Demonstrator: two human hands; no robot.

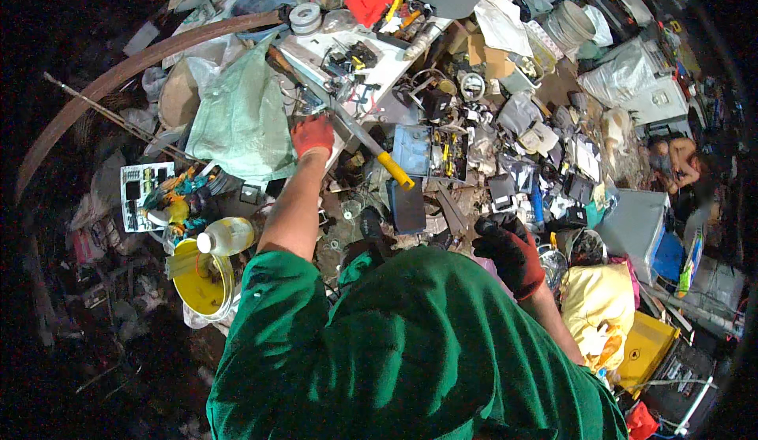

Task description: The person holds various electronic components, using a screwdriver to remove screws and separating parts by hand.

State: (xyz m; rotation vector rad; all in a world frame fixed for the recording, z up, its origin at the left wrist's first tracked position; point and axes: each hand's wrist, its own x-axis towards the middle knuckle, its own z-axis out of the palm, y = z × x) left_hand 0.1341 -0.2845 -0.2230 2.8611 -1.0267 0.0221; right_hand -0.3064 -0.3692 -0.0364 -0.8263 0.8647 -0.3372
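My left hand point(313, 135), in a red work glove, reaches forward to the near edge of a white tabletop point(392, 73), beside a pale green woven sack point(242, 116). Its fingers point away from me, apart; what lies under them is hidden. Just right of it, a long tool with a metal shaft and a yellow grip point(396, 171) lies slantwise, grip toward me. My right hand point(512, 257), in a red glove with a dark palm, hovers low on the right near heaped electronic scrap point(545, 152). Its fingers are loosely apart, with nothing visible in them.
A yellow bucket point(203, 280) and a plastic jar point(227, 236) stand at my left. An open blue case point(411, 150) lies ahead. A grey cabinet point(634, 227) and a yellow bag point(596, 306) are at right. Farther right, another person's bare limbs point(681, 162) show among the clutter.
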